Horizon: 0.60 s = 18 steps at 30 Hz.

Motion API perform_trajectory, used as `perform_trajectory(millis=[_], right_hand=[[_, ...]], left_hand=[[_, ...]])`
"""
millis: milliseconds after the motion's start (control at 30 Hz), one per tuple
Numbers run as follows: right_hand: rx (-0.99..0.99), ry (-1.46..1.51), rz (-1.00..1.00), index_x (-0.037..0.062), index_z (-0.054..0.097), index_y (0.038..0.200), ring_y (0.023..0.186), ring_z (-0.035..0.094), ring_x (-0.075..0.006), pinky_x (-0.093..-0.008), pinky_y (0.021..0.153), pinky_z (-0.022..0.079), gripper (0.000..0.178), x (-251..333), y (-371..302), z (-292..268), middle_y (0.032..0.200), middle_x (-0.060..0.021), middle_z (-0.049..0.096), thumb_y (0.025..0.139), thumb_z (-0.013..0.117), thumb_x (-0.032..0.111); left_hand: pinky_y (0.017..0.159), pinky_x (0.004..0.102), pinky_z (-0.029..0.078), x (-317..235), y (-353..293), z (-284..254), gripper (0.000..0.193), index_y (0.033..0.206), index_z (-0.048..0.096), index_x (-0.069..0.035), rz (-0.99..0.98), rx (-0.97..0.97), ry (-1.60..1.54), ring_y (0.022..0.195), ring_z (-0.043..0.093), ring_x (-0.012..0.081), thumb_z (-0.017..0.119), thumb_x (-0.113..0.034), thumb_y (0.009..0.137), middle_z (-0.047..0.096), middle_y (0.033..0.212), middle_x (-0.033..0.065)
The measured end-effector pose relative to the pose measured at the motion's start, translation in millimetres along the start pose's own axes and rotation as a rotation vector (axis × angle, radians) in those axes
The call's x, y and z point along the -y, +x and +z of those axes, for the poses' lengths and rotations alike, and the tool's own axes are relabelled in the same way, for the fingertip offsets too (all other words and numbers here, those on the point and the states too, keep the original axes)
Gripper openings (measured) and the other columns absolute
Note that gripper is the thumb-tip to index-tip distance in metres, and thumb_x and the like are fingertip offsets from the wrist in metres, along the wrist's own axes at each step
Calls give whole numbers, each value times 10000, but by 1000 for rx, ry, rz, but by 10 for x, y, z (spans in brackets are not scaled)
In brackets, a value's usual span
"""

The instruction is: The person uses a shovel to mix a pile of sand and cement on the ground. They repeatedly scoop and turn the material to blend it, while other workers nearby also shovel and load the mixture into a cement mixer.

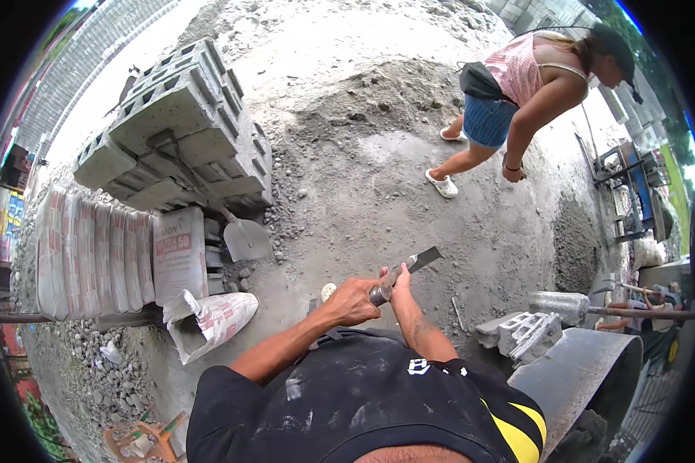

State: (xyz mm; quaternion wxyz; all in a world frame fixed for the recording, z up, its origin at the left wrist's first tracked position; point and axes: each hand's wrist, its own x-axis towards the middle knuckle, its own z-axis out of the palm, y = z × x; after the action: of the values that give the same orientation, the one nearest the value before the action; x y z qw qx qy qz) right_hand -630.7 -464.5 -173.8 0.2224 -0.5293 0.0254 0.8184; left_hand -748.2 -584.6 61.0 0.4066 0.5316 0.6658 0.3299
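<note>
Both grips, left hand point(354, 300) at the pipe-like end point(376, 295) and right hand point(403, 288) nearer the blade point(425, 259), close around a metal tool point(386, 287) above the ground point(316, 239), so handling it seems the current step, the next move likely calling for a steady hold

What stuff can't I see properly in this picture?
In the head view:
Metal tool: grip partly covered by the left hand and right hand.
Pale shoe: partly hidden behind the left forearm.
Open sack: deep inside is too dark.
Orange plastic thing: cut off by the lower edge.
</note>
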Motion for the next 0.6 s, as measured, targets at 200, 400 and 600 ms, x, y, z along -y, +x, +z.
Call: perform_trajectory(millis=[200,400,600], right_hand=[[-164,-111,162,27,430,774,547,498,-203,-310,521,488,458,-440,631,1052,648,-75,470,725,632,436],[80,-304,167,40,437,838,537,506,-206,-350,496,494,258,-674,1512,2352,640,-82,481,721,618,183],[-4,-664,78,21,434,849,505,500,-178,-322,459,491,200,-858,2049,3294,628,-77,487,737,574,110]], left_hand=[[464,221,375,369,-791,-826,274,780,551,-6,-457,-340,-597,512,475,60,742,-85,600,541,593,14],[478,244,439,695,-772,-1184,218,742,509,-17,-539,-761,-930,511,542,133,681,6,611,531,601,51],[498,289,428,1259,-367,-1265,172,799,503,-45,-564,-1384,-1461,484,471,146,594,57,694,500,628,58]])
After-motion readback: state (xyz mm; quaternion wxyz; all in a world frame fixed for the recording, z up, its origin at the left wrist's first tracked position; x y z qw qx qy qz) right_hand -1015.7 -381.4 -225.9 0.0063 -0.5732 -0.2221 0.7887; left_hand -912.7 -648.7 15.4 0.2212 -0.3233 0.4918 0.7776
